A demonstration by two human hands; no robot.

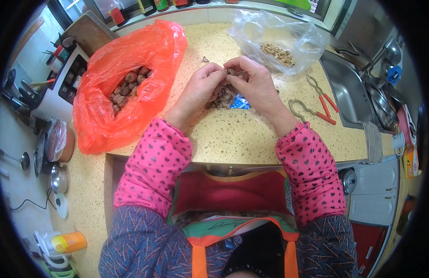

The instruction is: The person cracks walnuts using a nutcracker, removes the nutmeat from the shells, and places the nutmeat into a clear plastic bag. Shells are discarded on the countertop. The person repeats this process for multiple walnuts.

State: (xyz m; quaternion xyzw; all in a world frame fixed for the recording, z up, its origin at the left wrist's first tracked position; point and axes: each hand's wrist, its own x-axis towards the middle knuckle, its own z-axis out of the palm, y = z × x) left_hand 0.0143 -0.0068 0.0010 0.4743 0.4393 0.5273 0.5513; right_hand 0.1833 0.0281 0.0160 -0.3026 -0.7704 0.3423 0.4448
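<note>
My left hand (208, 82) and my right hand (254, 79) meet fingertip to fingertip over the counter. Pinched between them is a piece of walnut (231, 71), mostly hidden by the fingers. Under the hands lies a heap of broken walnut shells (225, 98), with a blue printed wrapper (240, 102) at its near edge. To the left, a red plastic bag (158, 45) gapes around whole walnuts (125, 89). Behind my right hand, shelled walnut kernels (278, 55) rest in a clear plastic bag (306, 38).
Two red-handled nutcrackers (313, 113) (324, 96) lie right of my right hand. Beyond them is a steel sink (350, 90), with a grey cloth (373, 142) over the counter edge. A small fragment (205, 59) sits behind the hands. Bottles (117, 14) line the windowsill.
</note>
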